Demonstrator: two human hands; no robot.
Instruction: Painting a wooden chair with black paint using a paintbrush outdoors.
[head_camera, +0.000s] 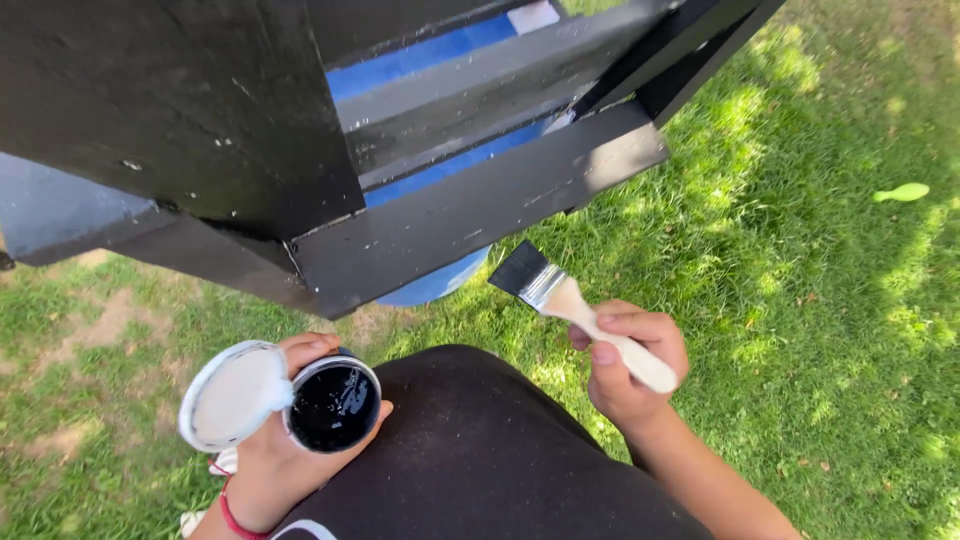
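Paintbrush (570, 300) is gripped in the right hand (630, 365), its long axis slanting up-left, black bristles just below the black wooden frame (470, 215); the left hand (285, 440), farther back, clasps the open paint can (334, 404) and its lid (232, 395)

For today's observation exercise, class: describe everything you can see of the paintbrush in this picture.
The paintbrush is a small flat brush with a pale, unpainted wooden-looking handle, a shiny metal band and short bristles loaded with black paint. The right hand grips the handle near its rounded end, fingers wrapped around it. The brush is tilted, bristles pointing up and left towards the black-painted wooden structure, close to its lower plank but not touching it. It is held in the air above the grass, beside the person's dark-clothed knee.
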